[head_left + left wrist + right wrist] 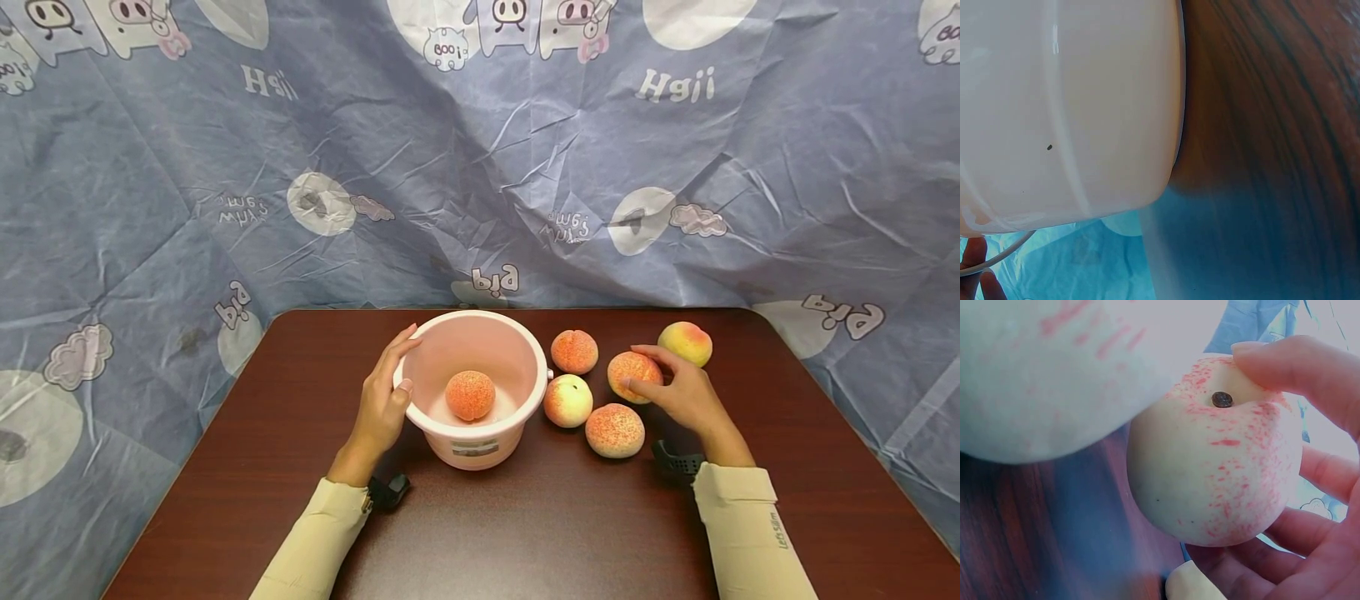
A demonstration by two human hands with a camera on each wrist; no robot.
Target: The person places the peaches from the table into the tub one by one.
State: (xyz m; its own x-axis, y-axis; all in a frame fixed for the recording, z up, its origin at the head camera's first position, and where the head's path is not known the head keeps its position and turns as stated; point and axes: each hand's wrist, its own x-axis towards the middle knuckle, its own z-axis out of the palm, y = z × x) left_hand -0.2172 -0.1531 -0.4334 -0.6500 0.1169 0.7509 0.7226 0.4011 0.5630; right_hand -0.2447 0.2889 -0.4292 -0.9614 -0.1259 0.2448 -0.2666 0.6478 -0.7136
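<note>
A pink bucket [517, 398] stands on the dark wooden table [570, 525] with one peach [470, 395] inside it. My left hand [384, 392] holds the bucket's left rim, thumb over the edge; the left wrist view shows the bucket wall [1066, 112] up close. My right hand [675, 387] grips a peach [632, 373] on the table, fingers curled round it; the right wrist view shows this peach [1216, 462] between thumb and fingers. Around it lie other peaches: one behind [574, 351], a pale one [567, 400], a front one [614, 430] and a yellowish one [685, 342].
A blue cartoon-print cloth [480, 150] hangs behind the table and drapes at both sides. Bare tabletop stretches in front of the bucket and toward the near edge. A blurred peach [1041, 369] fills the upper left of the right wrist view.
</note>
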